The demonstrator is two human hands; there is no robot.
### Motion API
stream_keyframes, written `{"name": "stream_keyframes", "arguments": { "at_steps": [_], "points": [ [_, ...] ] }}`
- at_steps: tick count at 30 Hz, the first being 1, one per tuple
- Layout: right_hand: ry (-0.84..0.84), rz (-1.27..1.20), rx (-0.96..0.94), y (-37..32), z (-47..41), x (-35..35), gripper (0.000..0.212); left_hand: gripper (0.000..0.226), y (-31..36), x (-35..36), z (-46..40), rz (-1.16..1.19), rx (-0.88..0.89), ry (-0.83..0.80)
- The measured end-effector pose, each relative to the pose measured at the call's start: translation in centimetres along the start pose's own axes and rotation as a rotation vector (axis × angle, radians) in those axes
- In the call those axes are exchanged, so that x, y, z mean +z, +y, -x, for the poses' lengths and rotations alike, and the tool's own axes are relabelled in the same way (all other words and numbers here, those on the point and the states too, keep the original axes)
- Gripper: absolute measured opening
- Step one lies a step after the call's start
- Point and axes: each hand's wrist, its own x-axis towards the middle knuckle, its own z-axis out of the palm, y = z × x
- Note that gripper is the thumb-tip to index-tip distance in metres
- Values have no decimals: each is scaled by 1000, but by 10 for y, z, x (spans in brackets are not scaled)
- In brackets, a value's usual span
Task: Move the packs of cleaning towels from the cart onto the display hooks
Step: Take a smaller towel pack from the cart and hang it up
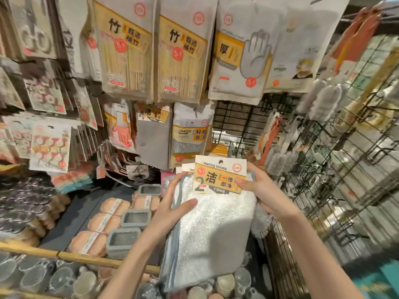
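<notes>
I hold a stack of cleaning towel packs [213,229] upright in front of me: white fluffy cloths with blue-grey edging and yellow-and-white header cards reading "Cleaning towels". My left hand [172,203] grips the stack's left edge, thumb across the front cloth. My right hand [259,190] holds the right side, thumb pressed on the front header card [220,176]. Further cards show behind it. One grey towel pack [152,134] hangs on the display above the stack. The hooks themselves are hidden by hanging goods.
Chopstick packs [125,50], a glove pack [239,55] and a cleaning sponge pack [190,134] hang above. A black wire grid [336,169] stands at right. Orange sponges [103,223] and grey dishes [135,219] lie on the shelf below. Glass cups [60,279] fill the foreground.
</notes>
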Motion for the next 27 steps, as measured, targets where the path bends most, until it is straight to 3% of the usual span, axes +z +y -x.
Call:
{"name": "stream_keyframes", "arguments": {
  "at_steps": [5,9,15,22,27],
  "points": [
    [97,-34,14,5,-7,-11,26,82,-6,17,-12,67,-62,39],
    [151,-164,44,15,-13,-19,32,89,-9,32,-16,81,-53,65],
    [60,-305,113,24,-30,-40,28,74,-13,38,-21,110,-42,139],
    [14,-325,81,32,-41,-42,31,36,-12,40,-29,218,-34,221],
    [52,-282,73,38,-50,-31,34,40,-19,32,-35,129,-10,283]
  ]
}}
